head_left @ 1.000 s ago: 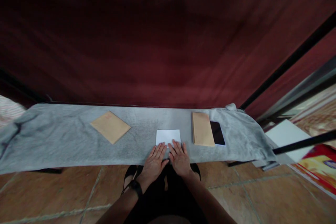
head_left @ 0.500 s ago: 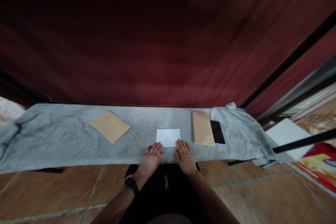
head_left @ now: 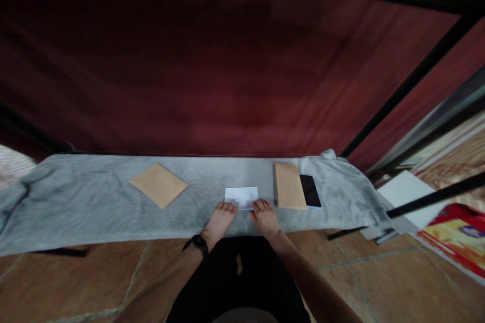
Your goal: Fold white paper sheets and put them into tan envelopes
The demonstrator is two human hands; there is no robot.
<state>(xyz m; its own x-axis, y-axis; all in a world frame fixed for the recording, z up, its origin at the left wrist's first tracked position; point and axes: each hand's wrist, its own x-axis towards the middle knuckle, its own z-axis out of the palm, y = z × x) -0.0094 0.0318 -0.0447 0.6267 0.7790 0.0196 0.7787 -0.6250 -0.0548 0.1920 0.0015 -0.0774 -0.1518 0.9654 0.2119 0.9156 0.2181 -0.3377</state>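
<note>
A small white sheet of paper point(head_left: 241, 196) lies on the grey cloth in front of me, its long side facing me. My left hand point(head_left: 222, 218) is closed at the paper's near left corner, fingers bent over thumb. At the near right corner my right hand point(head_left: 264, 216) pinches the paper in the same way. The paper's near edge looks slightly raised between them. Right of my right hand lies a stack of brown envelopes point(head_left: 291, 186). A single brown envelope point(head_left: 159, 185) rests at an angle to the left.
A dark phone point(head_left: 310, 191) lies partly beneath the envelope stack. The grey cloth point(head_left: 87, 202) covers a narrow bench or table against a dark red curtain point(head_left: 227, 75). Black frame bars point(head_left: 409, 83) slant at the right, near a red and yellow package point(head_left: 456, 237).
My hands have gone from lying flat with fingers stretched on the paper's near corners to curled and pinching there. The view has shifted slightly.
</note>
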